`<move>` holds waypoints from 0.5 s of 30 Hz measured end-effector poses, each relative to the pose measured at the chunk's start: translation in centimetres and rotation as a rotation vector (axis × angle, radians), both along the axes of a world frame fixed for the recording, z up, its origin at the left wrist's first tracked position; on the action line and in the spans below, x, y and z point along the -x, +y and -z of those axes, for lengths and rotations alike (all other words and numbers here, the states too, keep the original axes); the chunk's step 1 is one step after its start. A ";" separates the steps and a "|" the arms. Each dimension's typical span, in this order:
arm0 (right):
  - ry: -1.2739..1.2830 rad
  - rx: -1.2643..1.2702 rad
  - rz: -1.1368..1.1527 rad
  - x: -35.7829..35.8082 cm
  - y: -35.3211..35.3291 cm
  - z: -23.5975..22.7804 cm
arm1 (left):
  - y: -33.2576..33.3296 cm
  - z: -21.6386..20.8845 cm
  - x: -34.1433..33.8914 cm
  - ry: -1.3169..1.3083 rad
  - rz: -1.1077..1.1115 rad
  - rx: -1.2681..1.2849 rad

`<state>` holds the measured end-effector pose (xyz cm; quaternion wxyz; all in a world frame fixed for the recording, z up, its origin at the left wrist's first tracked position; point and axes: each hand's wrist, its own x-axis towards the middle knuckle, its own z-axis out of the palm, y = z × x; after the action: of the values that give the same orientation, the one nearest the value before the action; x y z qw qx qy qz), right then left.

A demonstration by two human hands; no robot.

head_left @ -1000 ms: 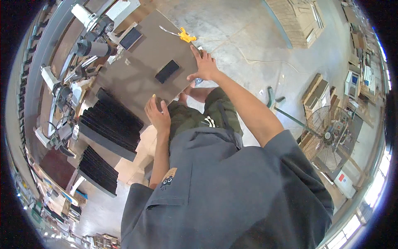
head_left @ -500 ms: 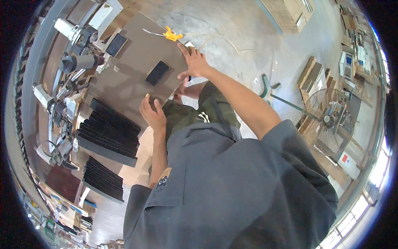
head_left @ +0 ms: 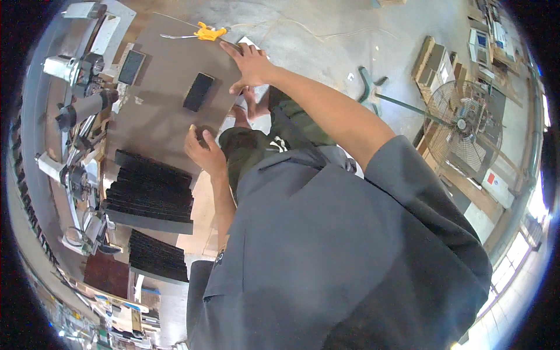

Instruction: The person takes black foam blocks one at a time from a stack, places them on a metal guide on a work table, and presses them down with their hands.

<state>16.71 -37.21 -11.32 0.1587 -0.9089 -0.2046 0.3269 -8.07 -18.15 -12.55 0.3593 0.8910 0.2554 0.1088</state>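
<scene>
On a brown tabletop (head_left: 157,111) lies a small black block (head_left: 199,91) with a pale edge. My right hand (head_left: 252,67) is over the table's right edge, fingers spread, to the right of the block and apart from it. My left hand (head_left: 205,153) hovers by the near edge, below the block, fingers loosely curled and apart, with nothing visible in them. Beyond my right hand's fingertips rests a yellow air blow gun (head_left: 209,31) with a thin metal nozzle. A similar black block (head_left: 132,67) sits near the table's far left.
Long black strips are stacked in a large pile (head_left: 149,189) and a smaller pile (head_left: 156,256) at the left. Clamp-like machine parts (head_left: 76,114) line the left side. A pedestal fan (head_left: 461,123) stands on the right, its green base on the floor.
The whole view has shifted, so the table and the things on it appear farther left and higher. Both hands stay near the table's edge with fingers apart. Nothing has been picked up.
</scene>
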 end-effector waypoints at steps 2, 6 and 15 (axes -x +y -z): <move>0.000 0.002 0.000 -0.1 -0.2 0.1 | -0.1 0.2 -0.4 -0.008 -0.005 0.009; -0.022 -0.014 0.008 0.1 -0.3 0.5 | -0.3 -0.7 -1.7 -0.016 0.004 0.008; -0.102 -0.018 0.003 0.5 -0.6 1.6 | -0.1 0.0 -1.9 -0.016 0.053 0.002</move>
<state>16.22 -37.77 -12.90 0.1570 -0.9232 -0.2138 0.2782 -6.16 -18.30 -12.57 0.3649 0.8962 0.2288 0.1061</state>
